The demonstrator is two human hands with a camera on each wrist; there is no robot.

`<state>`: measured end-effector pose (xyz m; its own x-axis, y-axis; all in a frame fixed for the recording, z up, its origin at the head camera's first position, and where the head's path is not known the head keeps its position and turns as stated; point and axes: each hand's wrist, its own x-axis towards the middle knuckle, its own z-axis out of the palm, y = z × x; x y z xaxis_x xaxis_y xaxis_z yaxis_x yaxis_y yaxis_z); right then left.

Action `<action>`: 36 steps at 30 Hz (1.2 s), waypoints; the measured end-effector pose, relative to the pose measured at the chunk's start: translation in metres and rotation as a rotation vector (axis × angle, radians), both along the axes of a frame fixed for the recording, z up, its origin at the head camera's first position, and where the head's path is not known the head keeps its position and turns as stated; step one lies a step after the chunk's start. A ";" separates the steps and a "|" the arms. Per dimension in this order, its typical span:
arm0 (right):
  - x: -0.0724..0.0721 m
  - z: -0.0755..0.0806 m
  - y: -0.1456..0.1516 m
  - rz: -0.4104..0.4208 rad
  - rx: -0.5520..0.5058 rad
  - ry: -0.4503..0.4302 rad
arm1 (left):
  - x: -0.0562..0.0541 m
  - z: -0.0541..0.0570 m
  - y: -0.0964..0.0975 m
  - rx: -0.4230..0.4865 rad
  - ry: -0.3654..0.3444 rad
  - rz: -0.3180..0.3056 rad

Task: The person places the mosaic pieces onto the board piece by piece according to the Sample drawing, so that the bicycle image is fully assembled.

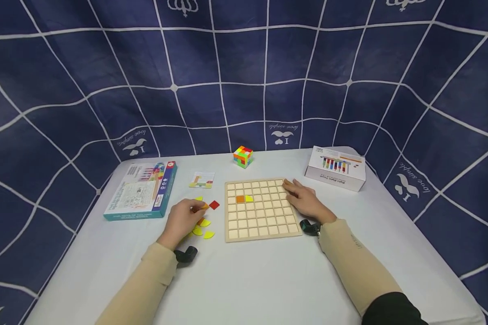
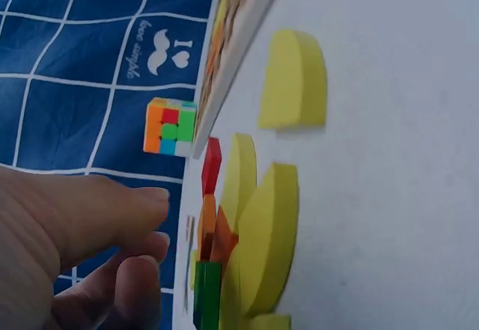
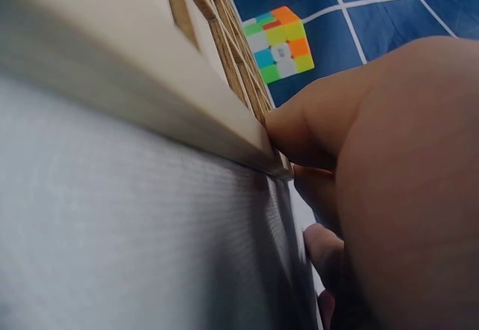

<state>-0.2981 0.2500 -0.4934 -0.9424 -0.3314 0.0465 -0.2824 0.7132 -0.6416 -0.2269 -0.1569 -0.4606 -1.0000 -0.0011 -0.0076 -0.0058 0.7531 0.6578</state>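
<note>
A square wooden grid board (image 1: 263, 238) lies on the table with an orange square (image 1: 240, 199) and a yellow piece (image 1: 249, 198) in its cells. My right hand (image 1: 305, 200) holds the board's far right corner, thumb and finger at the rim. Left of the board, my left hand (image 1: 183, 221) hovers at a group of loose flat pieces, thumb and fingertips slightly apart with nothing visible between them. Around it lie a red square (image 1: 214, 205), orange pieces (image 2: 208, 227), a green piece (image 2: 207, 294) and several rounded yellow pieces (image 1: 208, 234).
A small pattern card (image 1: 202, 179) lies beyond the left hand. To its left is a flat blue-edged box (image 1: 142, 189). A colored puzzle cube (image 1: 243, 156) stands behind the board, and a white box (image 1: 335, 167) sits at the far right. Blue checked cloth (image 1: 244, 54) hangs behind.
</note>
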 end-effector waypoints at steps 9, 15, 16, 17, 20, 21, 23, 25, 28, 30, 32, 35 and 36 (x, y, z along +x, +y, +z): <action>-0.001 -0.001 0.000 0.011 0.012 -0.012 | 0.011 -0.006 -0.003 -0.031 -0.041 -0.016; -0.001 -0.002 0.002 0.016 -0.003 -0.007 | 0.011 -0.008 -0.008 -0.075 -0.020 -0.023; -0.001 -0.002 0.003 0.015 -0.002 -0.003 | 0.011 -0.008 -0.008 -0.084 -0.017 -0.015; -0.002 -0.002 0.003 0.013 -0.003 0.000 | 0.011 -0.009 -0.009 -0.092 -0.013 -0.008; -0.003 -0.002 0.004 0.011 -0.001 0.005 | 0.010 -0.011 -0.012 -0.121 0.006 0.020; -0.003 -0.002 0.005 0.013 0.001 0.005 | 0.010 -0.011 -0.013 -0.136 0.017 0.020; -0.003 -0.003 0.005 0.013 0.003 0.004 | 0.011 -0.012 -0.015 -0.168 0.047 0.000; -0.003 -0.003 0.005 0.014 -0.002 0.001 | 0.012 -0.013 -0.015 -0.195 0.072 -0.038; -0.002 -0.003 0.004 0.013 -0.010 -0.004 | 0.014 -0.012 -0.014 -0.216 0.105 -0.098; -0.002 -0.003 0.005 0.013 -0.007 -0.001 | 0.014 -0.010 -0.014 -0.219 0.108 -0.111; -0.002 -0.002 0.005 0.011 -0.005 0.001 | 0.015 -0.009 -0.014 -0.222 0.107 -0.122; -0.003 -0.001 0.005 0.009 -0.003 0.004 | 0.014 -0.007 -0.014 -0.229 0.082 -0.129; -0.003 -0.001 0.005 0.008 -0.005 0.002 | 0.014 -0.007 -0.014 -0.226 0.074 -0.131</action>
<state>-0.3010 0.2552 -0.4940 -0.9395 -0.3390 0.0499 -0.2896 0.7079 -0.6442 -0.2126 -0.1713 -0.4674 -0.9895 0.1351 0.0510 0.1432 0.8720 0.4681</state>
